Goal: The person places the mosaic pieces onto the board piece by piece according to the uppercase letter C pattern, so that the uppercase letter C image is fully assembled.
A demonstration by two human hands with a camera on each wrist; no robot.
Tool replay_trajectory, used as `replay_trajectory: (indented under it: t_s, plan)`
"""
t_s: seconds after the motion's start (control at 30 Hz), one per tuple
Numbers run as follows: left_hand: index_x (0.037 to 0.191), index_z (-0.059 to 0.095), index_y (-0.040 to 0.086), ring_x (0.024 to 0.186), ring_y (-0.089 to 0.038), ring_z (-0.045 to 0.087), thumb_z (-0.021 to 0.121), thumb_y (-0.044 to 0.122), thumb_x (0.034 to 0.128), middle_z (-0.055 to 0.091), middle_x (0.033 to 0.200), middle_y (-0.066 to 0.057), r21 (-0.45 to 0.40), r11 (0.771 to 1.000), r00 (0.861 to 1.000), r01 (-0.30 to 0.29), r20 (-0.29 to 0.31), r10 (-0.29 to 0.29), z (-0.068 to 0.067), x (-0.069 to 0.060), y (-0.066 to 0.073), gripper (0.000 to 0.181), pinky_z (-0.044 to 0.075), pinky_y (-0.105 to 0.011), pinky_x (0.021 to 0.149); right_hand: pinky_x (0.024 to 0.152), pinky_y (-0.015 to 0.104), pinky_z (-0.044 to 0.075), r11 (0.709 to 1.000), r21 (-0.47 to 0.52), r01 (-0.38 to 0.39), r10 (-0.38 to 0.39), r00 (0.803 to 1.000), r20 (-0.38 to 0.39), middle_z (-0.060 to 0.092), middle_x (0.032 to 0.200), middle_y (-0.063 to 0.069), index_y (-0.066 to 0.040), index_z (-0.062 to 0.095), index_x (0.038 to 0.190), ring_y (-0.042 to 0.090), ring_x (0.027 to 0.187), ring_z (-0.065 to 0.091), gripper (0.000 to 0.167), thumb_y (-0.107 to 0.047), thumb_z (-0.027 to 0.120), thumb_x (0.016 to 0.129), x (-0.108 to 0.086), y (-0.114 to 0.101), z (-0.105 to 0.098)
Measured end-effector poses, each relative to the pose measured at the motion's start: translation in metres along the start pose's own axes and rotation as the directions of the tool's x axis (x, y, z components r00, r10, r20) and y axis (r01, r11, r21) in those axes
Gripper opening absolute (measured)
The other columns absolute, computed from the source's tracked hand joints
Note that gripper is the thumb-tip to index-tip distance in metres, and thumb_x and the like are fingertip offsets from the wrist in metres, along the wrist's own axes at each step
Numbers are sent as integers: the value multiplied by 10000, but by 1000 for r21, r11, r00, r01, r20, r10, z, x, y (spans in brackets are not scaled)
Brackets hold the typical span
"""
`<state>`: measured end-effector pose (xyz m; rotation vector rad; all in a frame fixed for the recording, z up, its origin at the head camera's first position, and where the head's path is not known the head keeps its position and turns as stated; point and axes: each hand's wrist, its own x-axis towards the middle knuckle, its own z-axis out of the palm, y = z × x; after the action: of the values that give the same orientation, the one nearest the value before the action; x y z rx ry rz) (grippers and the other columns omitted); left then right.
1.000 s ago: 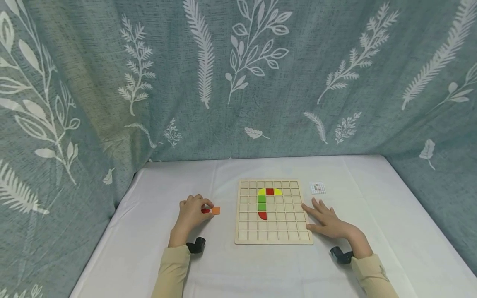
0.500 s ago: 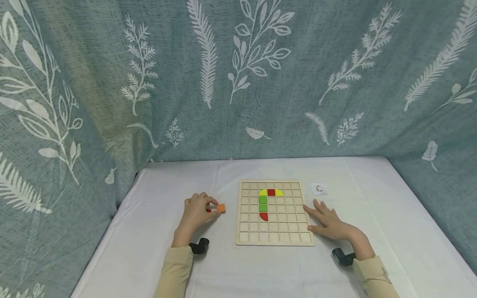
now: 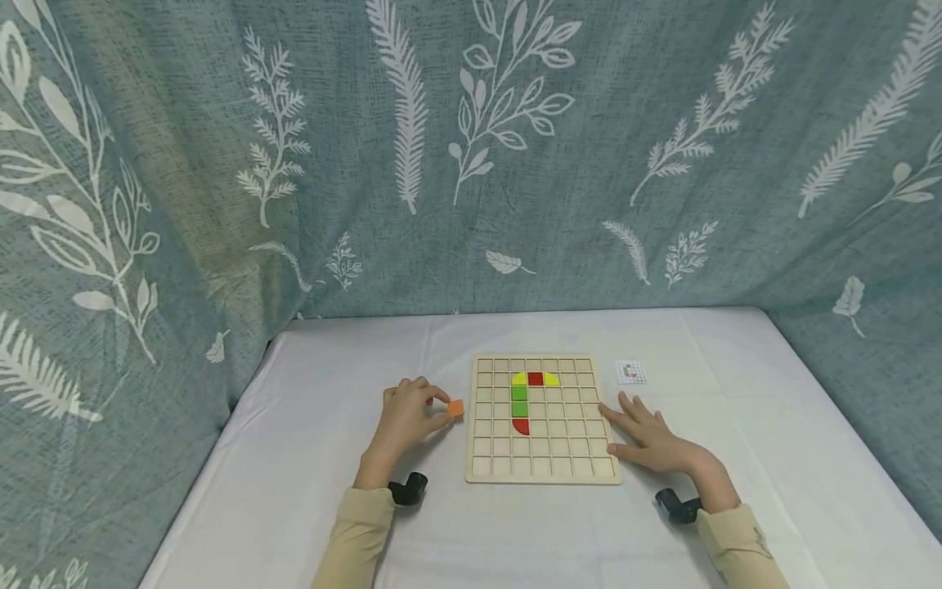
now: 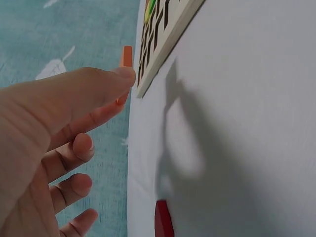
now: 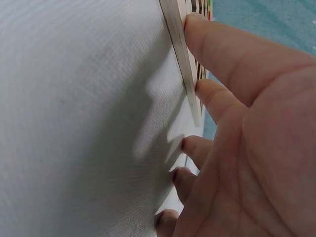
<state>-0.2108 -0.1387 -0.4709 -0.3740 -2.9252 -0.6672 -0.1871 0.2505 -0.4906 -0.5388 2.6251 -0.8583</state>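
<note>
Between thumb and index finger, my left hand [image 3: 408, 415] pinches a flat orange square tile [image 3: 455, 408], just left of the wooden grid board [image 3: 491, 467]. In the left wrist view the orange tile [image 4: 127, 56] is seen edge-on above the cloth. A red piece [image 4: 163, 219] lies on the cloth beneath that hand; the head view hides it. My right hand [image 3: 653, 438] has its fingers spread, with thumb and index finger touching the board's right edge. On the board sit two yellow curved pieces [image 3: 550, 379], a red square [image 3: 536, 379], two green squares [image 3: 519, 393] and a red quarter-round piece [image 3: 521, 426].
A small printed pattern card [image 3: 630, 372] lies right of the board's far corner. White cloth [image 3: 559, 540] covers the table. A blue-green leaf-patterned curtain [image 3: 441, 262] hangs behind and at both sides. A black camera mount [image 3: 409, 489] sits at the left wrist.
My left hand has carried the orange tile up from the cloth and rightward toward the board, away from the red piece. The right hand stays at the board's edge.
</note>
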Motion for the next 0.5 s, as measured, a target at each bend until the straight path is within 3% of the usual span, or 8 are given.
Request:
replay_trajectory:
  t_s: [0.5]
  plan:
    - [911,710,192,741,-137,395,740,270,755,538,781,19,-39,998,999,-52,6,52,14,-1,22,177,320,-489,863,1013,676,-60,1000,-18,-8,8,1000,-6,55,1502,293,-93,304,1448,504,1357,-30,668,-398,543,904,0,1,2]
